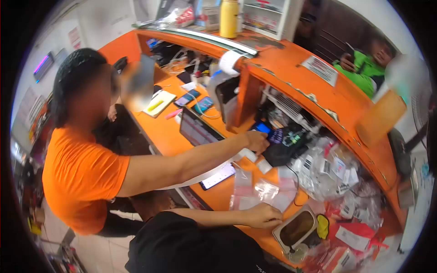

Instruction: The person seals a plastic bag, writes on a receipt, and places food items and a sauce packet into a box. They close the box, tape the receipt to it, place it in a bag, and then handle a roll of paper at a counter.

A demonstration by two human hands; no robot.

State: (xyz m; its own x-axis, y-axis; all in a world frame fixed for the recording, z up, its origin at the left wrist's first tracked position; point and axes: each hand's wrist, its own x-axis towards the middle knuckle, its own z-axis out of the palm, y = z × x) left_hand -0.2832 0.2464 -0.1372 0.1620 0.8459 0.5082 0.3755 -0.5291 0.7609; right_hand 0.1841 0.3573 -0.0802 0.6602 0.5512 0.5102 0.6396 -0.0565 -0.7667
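My left hand (264, 215) is at the lower centre, at the end of a bare forearm from a black sleeve (182, 241). Its fingers are curled together, and what they hold, if anything, is hidden. Just right of it lies a grey-rimmed container (296, 229) with a dark inside. Clear plastic bags (265, 191) lie flat on the orange desk (166, 132) beyond the hand. My right hand is out of view.
A co-worker in an orange shirt (82, 175) reaches across a laptop (198, 127) and a lit tablet (218, 176) toward a black bag (287, 148). Plastic packages (325, 170) pile up at right. A person in green (362, 73) is behind the raised counter (291, 68).
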